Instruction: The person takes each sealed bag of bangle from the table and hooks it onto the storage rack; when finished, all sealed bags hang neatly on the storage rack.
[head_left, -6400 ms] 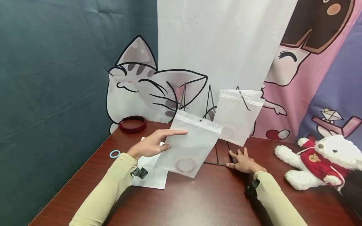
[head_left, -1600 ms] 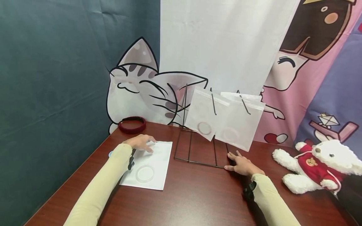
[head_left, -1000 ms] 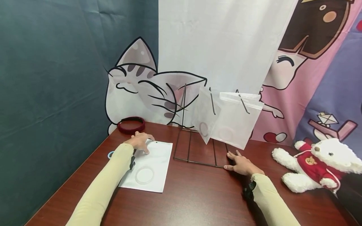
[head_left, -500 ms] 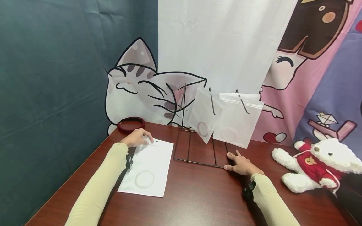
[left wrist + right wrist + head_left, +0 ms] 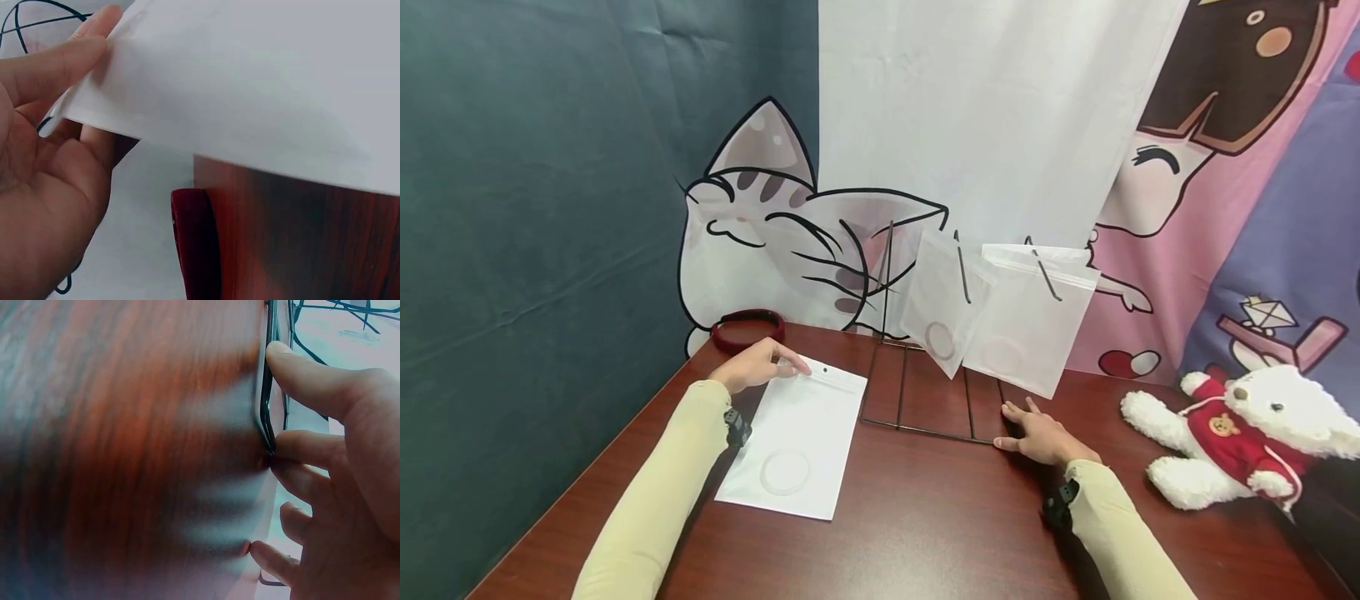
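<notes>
In the head view my left hand [image 5: 754,367] pinches the top left corner of a white zip bag [image 5: 801,425], its upper edge raised from the table. A pale ring shape [image 5: 763,472] shows through the bag's lower part. The left wrist view has thumb and fingers on either side of the bag [image 5: 237,81]. My right hand [image 5: 1043,437] rests at the front right corner of a dark wire rack [image 5: 917,432], fingers spread. In the right wrist view, its thumb and fingertips touch the rack's wire [image 5: 265,394]. Two similar bags, left [image 5: 917,312] and right [image 5: 1037,333], hang on the rack's hooks.
A dark red headband [image 5: 748,333] lies at the table's back left, just behind my left hand. A white teddy bear [image 5: 1225,433] in a red top sits at the right. Printed curtains [image 5: 1000,108] stand behind the table [image 5: 910,533].
The left bag went onto the middle hook and swung there, then steadied. My left hand moved to the table bag, gripped its top edge and raised it slightly. My right hand stayed put.
</notes>
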The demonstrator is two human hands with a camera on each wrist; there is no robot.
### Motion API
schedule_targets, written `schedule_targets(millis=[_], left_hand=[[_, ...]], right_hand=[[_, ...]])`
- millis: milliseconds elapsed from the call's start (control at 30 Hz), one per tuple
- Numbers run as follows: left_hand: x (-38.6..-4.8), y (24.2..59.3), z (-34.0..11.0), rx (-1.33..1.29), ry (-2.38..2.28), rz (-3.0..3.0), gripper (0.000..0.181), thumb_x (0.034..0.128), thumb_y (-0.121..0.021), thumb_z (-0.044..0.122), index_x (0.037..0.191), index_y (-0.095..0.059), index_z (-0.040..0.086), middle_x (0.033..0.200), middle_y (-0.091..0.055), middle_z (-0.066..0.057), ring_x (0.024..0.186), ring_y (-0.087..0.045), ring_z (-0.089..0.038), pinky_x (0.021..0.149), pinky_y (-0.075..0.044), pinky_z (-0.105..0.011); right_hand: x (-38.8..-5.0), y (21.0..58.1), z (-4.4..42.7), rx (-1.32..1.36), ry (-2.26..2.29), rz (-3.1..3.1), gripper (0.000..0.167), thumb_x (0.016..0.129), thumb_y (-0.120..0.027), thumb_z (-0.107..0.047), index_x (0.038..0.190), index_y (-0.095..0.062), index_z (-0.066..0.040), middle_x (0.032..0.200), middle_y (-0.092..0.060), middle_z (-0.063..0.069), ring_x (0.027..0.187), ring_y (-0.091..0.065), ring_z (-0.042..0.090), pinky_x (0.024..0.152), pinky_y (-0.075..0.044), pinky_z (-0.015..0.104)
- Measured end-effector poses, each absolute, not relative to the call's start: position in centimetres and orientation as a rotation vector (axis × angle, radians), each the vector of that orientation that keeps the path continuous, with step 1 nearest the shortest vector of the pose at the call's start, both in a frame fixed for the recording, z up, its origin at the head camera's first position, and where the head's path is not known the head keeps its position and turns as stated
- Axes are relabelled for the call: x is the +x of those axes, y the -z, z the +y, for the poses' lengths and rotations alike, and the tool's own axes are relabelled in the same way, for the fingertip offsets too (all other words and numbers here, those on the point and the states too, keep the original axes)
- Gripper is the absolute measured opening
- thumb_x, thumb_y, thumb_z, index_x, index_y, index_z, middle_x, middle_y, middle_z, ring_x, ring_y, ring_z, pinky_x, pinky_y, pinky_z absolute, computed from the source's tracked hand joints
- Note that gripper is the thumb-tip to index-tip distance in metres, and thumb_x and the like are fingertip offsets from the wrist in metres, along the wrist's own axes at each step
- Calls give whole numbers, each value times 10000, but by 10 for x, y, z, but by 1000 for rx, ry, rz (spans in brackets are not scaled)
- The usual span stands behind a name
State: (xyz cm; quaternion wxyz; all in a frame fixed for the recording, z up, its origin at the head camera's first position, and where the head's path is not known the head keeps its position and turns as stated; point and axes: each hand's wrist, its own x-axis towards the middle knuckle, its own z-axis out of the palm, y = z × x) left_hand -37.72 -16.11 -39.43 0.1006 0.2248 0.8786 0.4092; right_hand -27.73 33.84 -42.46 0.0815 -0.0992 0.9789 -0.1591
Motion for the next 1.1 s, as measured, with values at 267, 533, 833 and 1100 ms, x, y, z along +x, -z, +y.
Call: schedule_targets(millis=[267,533,833,1100], left_hand=[[-369,383,-157,730,-1199,2660,242,972,-611,68,1113,-790,147,1294,-697,-145,1213,-615,-331,1033,-498,-518],[-355,363,-149,763,-1252,2683,231,938,-665,80,1099,-794,182,795,-648,-74,766,-518,-174,714,-430,-292],[-339,335,-136,913,-1450,2635,247,936,-663,64,1113,-788,181,673,-581,19,484,-254,-65,505,-281,-231],[-322,310,-124,949,-1570,2597,228,956,-664,127,1111,-780,248,1111,-748,-49,622,-430,-97,605,-402,-244]], right_hand=[[-279,426,338,-289,482,2918,814,903,-700,-448,1512,-408,6,1611,-325,227,1503,-134,547,1079,-220,789],[-280,427,340,-290,481,2919,827,901,-694,-474,1516,-405,-3,1614,-308,241,1484,-152,576,1069,-229,794],[-280,428,340,-296,483,2923,826,901,-695,-472,1516,-406,-2,1610,-307,251,1476,-149,587,1043,-230,813],[-279,427,339,-288,486,2914,828,905,-690,-472,1525,-393,-10,1617,-286,260,1473,-153,590,1062,-237,794]])
